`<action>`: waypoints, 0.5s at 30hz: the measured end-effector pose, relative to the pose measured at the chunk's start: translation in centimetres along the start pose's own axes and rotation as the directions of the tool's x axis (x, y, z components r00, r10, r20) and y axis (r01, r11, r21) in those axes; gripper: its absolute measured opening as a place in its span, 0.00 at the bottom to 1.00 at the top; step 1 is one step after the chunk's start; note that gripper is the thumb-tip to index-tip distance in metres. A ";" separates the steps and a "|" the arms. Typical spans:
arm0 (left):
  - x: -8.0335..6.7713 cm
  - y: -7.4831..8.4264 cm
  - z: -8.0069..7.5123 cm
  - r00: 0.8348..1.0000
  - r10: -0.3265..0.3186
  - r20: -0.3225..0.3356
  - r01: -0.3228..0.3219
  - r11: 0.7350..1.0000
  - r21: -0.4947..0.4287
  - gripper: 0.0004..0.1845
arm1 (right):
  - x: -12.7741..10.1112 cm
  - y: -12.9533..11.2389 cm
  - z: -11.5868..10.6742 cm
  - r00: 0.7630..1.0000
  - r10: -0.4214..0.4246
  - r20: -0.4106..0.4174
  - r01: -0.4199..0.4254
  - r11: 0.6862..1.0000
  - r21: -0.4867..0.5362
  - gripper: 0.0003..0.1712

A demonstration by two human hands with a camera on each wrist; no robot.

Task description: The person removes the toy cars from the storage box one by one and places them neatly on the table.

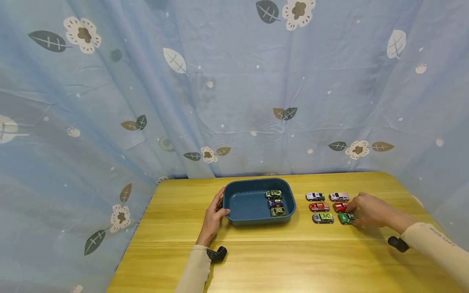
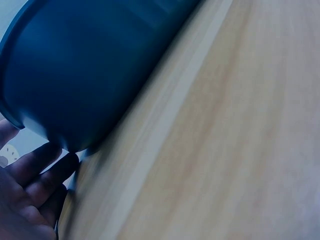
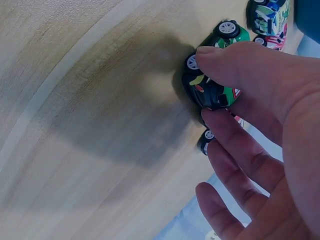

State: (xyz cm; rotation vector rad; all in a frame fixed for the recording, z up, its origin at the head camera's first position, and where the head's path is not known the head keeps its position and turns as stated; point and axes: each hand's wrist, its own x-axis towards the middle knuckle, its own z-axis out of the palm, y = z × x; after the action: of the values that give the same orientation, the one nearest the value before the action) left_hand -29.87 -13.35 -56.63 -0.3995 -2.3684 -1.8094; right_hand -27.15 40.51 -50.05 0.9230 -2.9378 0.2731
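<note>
Pale blue curtain [image 1: 234, 85] printed with leaves and flowers, hanging in folds beyond the far edge of the table. Wood-grain table [image 1: 286, 264], yellowish, filling the near side. Blue tray [image 1: 261, 222], a rounded rectangle with low walls, sits toward the far edge, near the middle.

Two beige sleeves [image 1: 194, 266], one per arm, reaching in from the near side; lettering on the right one. Left hand [image 1: 213, 217] at the tray's left end: thumb over the rim, fingers against the outer wall, gripping it. Right hand [image 1: 370, 210] over the right side of the table, thumb and forefinger pinching a toy car, other fingers spread apart. Black wrist device [image 1: 218, 254] on the left wrist.

Smallest, the cars. Pinched one: green car [image 1: 345, 218], near right corner of its group; cannot tell whether it is raised off the wood. Just beyond it, red car [image 1: 339, 206], partly behind the fingers; farther, white-and-pink car [image 1: 338, 197]. Column to their left, far to near: white-and-dark car [image 1: 315, 197], red-orange car [image 1: 319, 207], blue-and-green car [image 1: 323, 218]. Inside the tray, right half, far to near: camouflage car [image 1: 273, 194], purple car [image 1: 275, 203], olive car [image 1: 278, 211].
</note>
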 end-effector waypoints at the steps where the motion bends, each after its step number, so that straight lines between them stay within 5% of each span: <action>1: 0.0 0.0 0.0 1.000 -0.002 0.001 0.002 1.000 0.003 0.43 | 0.0 0.0 0.0 1.000 0.005 0.001 -0.005 1.000 0.004 0.18; 15: 0.0 0.0 -0.1 1.000 -0.003 0.003 0.003 1.000 0.003 0.43 | -0.3 -0.3 0.0 0.995 0.079 0.057 -0.080 0.997 0.020 0.20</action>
State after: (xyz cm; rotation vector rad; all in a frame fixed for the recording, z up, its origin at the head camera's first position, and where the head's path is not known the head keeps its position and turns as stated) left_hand -29.87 -13.45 -56.60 -0.3992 -2.3748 -1.8068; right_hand -26.70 40.42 -50.07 0.8310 -3.0339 0.2893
